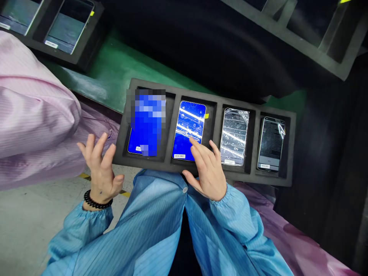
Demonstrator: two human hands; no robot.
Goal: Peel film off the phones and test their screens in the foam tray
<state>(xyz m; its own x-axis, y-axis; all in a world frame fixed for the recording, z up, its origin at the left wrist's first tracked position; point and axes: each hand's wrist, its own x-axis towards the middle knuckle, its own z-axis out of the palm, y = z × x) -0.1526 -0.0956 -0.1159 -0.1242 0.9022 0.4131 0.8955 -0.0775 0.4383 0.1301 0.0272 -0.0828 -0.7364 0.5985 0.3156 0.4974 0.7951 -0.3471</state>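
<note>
Right now L hand [100, 168] spread at tray [169, 90] edge, R hand [208, 170] fingers flat on upright phone [188, 128].

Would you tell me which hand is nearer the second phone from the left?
Right. The right hand rests fingertips on that blue-screened phone; the left hand is spread open beside the foam tray's left end.

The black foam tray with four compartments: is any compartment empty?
No: each compartment of the black foam tray holds one phone, two with blue screens and two wrapped in film.
</note>
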